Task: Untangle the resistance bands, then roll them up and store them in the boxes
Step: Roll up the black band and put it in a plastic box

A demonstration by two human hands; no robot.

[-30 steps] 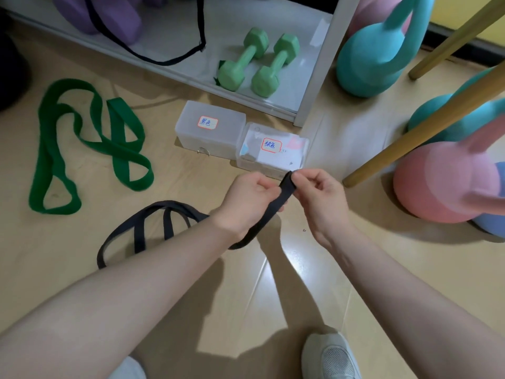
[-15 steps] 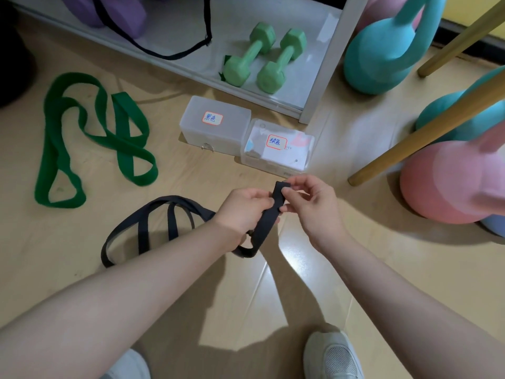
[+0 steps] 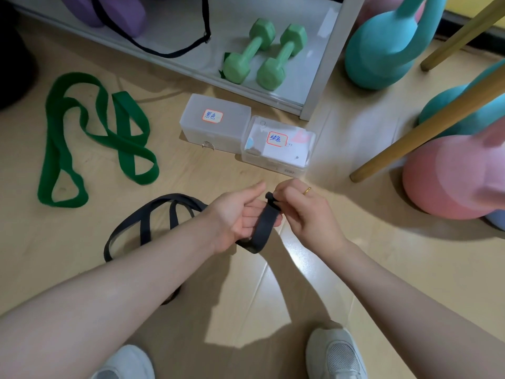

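I hold one end of a black resistance band (image 3: 266, 222) above the wooden floor. My right hand (image 3: 303, 212) pinches the folded tip of the band between thumb and fingers. My left hand (image 3: 240, 212) lies palm up under the strap, fingers curled around it. The remainder of the black band (image 3: 153, 214) trails in loops on the floor behind my left forearm. A green resistance band (image 3: 93, 138) lies twisted on the floor at the left. Two clear plastic boxes with lids shut stand ahead: one with a label (image 3: 216, 123) and one beside it (image 3: 278, 146).
A white shelf (image 3: 325, 61) holds two green dumbbells (image 3: 263, 54), purple blocks and a black strap. Teal (image 3: 388, 47) and pink kettlebells (image 3: 448, 181) and two wooden poles (image 3: 426, 124) stand at the right. My white shoes (image 3: 336, 354) are at the bottom.
My hands dropped lower and closer to me. The right hand has folded the band's tip over, and the left hand has turned palm up under the strap.
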